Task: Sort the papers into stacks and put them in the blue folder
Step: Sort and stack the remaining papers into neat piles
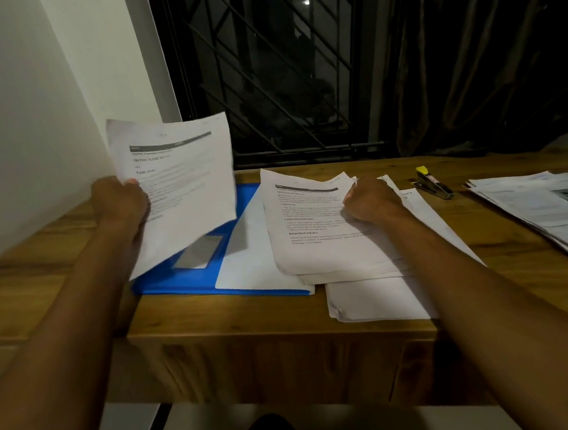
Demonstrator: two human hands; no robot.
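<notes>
From my remote seat I see the wooden table point(64, 288), and on it the blue folder point(193, 280) lying flat at the left, near the wall. The pile of papers point(327, 245) lies partly on top of the folder. It is loose and fanned: white sheets with black print, edges not aligned. I judge that pulling one sheet can drag the others and mix the stacks. The single sheet point(181, 188) bends above the folder, and the left hand point(119, 201) pinches its left edge. The right hand point(371, 199) rests curled on the pile; whether it pinches a sheet, I cannot tell.
</notes>
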